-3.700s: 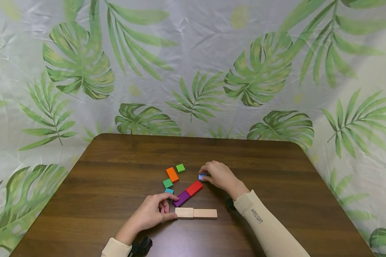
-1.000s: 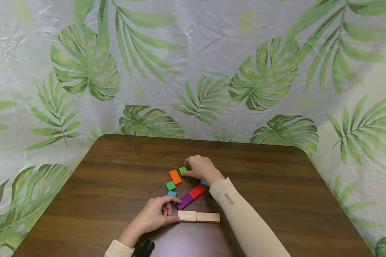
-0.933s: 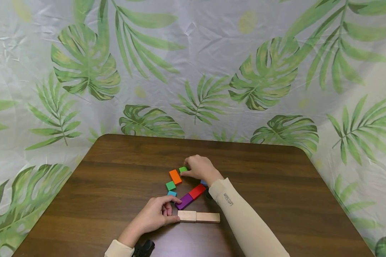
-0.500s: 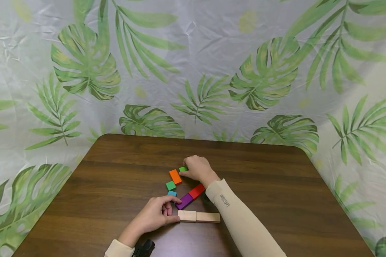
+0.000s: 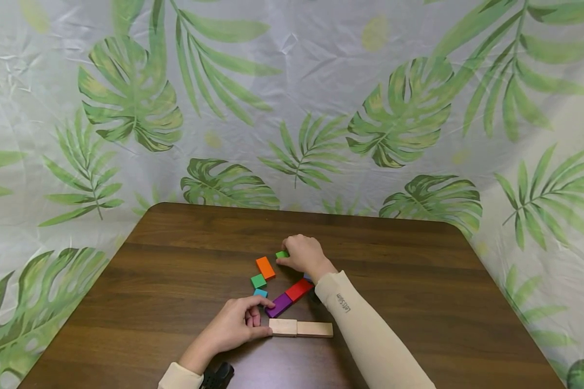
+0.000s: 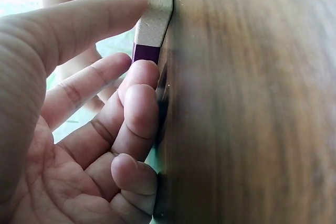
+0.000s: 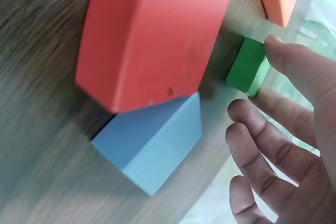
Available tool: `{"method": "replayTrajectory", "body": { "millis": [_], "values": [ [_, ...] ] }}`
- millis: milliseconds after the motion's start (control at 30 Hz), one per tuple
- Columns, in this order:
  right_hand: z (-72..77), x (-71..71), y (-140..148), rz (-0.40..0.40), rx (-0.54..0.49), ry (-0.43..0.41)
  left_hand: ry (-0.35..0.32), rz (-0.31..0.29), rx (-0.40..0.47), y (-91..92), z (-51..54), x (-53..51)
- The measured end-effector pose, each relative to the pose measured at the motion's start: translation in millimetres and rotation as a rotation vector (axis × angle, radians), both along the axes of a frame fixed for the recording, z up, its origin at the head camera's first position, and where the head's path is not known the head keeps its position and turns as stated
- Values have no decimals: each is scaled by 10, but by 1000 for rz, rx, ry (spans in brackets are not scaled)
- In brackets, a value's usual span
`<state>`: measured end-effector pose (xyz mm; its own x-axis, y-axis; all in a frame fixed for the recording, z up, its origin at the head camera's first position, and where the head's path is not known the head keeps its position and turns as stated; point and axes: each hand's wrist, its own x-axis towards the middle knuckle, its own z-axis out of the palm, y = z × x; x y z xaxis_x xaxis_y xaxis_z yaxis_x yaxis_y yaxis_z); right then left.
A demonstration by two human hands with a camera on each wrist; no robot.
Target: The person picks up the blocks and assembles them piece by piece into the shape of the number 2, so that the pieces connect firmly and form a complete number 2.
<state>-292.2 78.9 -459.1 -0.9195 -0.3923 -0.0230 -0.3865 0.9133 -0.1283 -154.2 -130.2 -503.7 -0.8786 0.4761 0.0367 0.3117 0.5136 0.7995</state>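
Note:
My right hand (image 5: 304, 254) pinches a small light green block (image 5: 281, 254) between thumb and index finger; its other fingers hang loosely, as the right wrist view shows. My left hand (image 5: 229, 327) lies low on the table, its index fingertip on a purple block (image 5: 279, 305) and its thumb at the left end of a plain wooden block (image 5: 283, 327). A red block (image 5: 298, 289) continues the purple one in a slanting line. Against the red block's far end sits a blue block (image 7: 152, 140), mostly covered by my right wrist in the head view.
A second plain wooden block (image 5: 314, 329) abuts the first, end to end. Left of the slanting line stand an orange block (image 5: 265, 267), a darker green block (image 5: 258, 281) and a light blue block (image 5: 260, 293). The brown table (image 5: 418, 292) meets a leaf-patterned cloth behind.
My right hand has left the blue block and gone leftward to the light green one. In the last half second that block has shifted slightly right, away from the orange block. My left hand stays put.

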Motion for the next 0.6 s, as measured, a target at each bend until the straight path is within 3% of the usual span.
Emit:
{"method": "replayTrajectory", "body": {
  "millis": [600],
  "values": [
    [1,-47,252,-61,-43,-70,-10,2,8,2,-7,-4]
  ]
}}
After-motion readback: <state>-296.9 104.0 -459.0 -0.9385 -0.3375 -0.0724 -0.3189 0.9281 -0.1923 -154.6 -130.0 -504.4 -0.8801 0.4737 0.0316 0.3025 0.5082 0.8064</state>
